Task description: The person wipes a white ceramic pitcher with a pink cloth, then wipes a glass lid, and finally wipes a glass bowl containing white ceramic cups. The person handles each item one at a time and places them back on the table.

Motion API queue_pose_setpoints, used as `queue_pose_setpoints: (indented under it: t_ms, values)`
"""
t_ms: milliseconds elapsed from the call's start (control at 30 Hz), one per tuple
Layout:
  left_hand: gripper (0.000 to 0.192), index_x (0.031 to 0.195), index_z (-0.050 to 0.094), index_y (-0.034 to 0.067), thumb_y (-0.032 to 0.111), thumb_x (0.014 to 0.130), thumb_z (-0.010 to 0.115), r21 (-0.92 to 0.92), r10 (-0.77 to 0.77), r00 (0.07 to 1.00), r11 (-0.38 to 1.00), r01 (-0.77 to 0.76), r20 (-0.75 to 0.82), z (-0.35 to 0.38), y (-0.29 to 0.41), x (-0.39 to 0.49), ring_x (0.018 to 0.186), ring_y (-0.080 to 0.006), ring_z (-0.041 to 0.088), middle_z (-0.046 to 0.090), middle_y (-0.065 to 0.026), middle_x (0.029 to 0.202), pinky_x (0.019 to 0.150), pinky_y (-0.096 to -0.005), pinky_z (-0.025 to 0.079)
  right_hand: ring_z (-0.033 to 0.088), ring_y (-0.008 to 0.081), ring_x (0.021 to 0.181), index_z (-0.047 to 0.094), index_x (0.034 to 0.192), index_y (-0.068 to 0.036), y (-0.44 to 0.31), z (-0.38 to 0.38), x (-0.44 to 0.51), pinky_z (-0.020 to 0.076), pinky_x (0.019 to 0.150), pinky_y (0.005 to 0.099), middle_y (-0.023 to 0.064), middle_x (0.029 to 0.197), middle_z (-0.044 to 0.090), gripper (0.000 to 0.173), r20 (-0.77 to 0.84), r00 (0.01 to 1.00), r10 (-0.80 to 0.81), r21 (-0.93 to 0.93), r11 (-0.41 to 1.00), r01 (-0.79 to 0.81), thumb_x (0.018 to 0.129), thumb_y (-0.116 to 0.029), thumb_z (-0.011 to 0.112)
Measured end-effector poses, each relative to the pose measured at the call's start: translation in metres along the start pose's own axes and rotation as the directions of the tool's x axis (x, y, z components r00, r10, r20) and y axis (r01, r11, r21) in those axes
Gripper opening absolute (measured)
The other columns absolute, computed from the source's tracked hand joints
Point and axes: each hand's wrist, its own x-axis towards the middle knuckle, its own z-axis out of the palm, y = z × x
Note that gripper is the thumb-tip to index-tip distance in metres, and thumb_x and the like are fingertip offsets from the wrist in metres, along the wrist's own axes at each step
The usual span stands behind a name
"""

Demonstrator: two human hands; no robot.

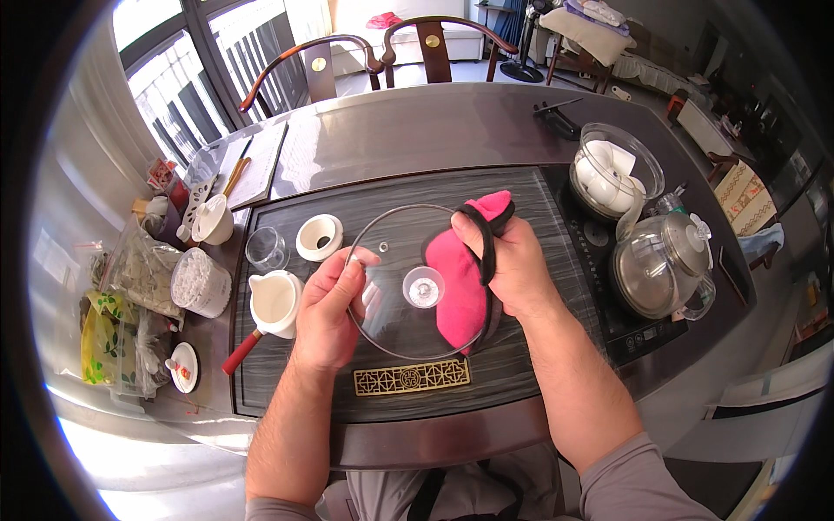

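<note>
My left hand (333,306) grips the metal-rimmed edge of a round glass lid (391,325), which has a clear knob at its middle. In my right hand (515,264) is a pink cloth with black edging (456,286), bunched against the right side of the lid. Both are held above a dark stone-patterned tea tray (521,365) with a brass-coloured lattice plate (412,378). Left of the lid stand a white ceramic piece with a hole (319,238), a clear glass cup (267,248) and a white side-handled pot (275,303) with a red handle.
On the right, a glass bowl holding white cups (609,172) and a glass kettle (661,267) stand on a black hob (642,335). A white gaiwan (213,220), a tub of cotton swabs (201,282), plastic bags (140,267) and a white lid (182,368) line the left side.
</note>
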Motion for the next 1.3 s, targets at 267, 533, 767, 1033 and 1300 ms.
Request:
queue_pose_setpoints:
  t_ms: [267,533,767,1033,1300]
  values:
    - [0.018,0.109,0.061,0.003,0.018,0.101,0.052,-0.061,0.033,0.999,0.998,-0.032,0.007,-0.007,-0.003,0.003,0.053,-0.0012,0.039,0.049,0.0079,0.067,0.049,-0.0163,0.028,0.060,0.0119,0.088,0.066,0.106,-0.002,-0.011,0.001,-0.005,0.0481,0.077,0.0279,0.0027,0.098,0.066,0.034,0.050,0.972,0.230,0.353,0.906,-0.232,0.091,-0.032,0.071]
    - [0.021,0.110,0.062,0.003,0.018,0.102,0.050,0.050,0.036,0.999,0.998,-0.036,-0.006,-0.006,-0.001,0.001,0.056,-0.0013,0.035,0.045,0.0091,0.067,0.053,-0.0175,0.026,0.059,0.0115,0.088,0.067,0.107,-0.002,-0.008,-0.008,-0.007,0.0474,0.078,0.0282,0.0023,0.097,0.065,0.030,0.181,0.967,0.177,0.203,0.956,-0.213,0.091,-0.027,0.072]
    - [0.021,0.111,0.062,0.003,0.017,0.102,0.050,0.005,0.023,1.000,1.000,-0.023,-0.016,-0.004,0.000,0.002,0.056,-0.0011,0.031,0.041,0.0102,0.068,0.053,-0.0175,0.025,0.052,0.0066,0.077,0.066,0.095,-0.006,0.003,0.008,-0.001,0.0434,0.069,0.0247,-0.0040,0.084,0.059,0.028,-0.036,0.998,0.055,0.042,0.998,-0.053,0.093,-0.033,0.068]
    - [0.020,0.111,0.063,0.004,0.017,0.102,0.050,-0.015,0.018,1.000,1.000,-0.019,-0.025,-0.008,-0.001,0.003,0.056,-0.0007,0.031,0.040,0.0105,0.068,0.051,-0.0176,0.022,0.055,0.0121,0.103,0.060,0.122,0.000,0.008,0.005,0.002,0.0437,0.090,0.0273,0.0046,0.115,0.061,0.049,-0.103,0.989,0.102,0.333,0.941,-0.062,0.099,-0.044,0.055]
    - [0.020,0.108,0.063,0.003,0.017,0.102,0.051,0.012,-0.013,0.999,1.000,0.013,-0.050,-0.007,0.002,0.002,0.053,-0.0013,0.032,0.043,0.0095,0.065,0.050,-0.0185,0.022,0.053,0.0082,0.086,0.062,0.103,-0.002,-0.001,-0.010,-0.003,0.0450,0.079,0.0280,-0.0019,0.091,0.061,0.020,0.255,0.967,-0.028,-0.027,0.999,0.036,0.093,-0.018,0.063]
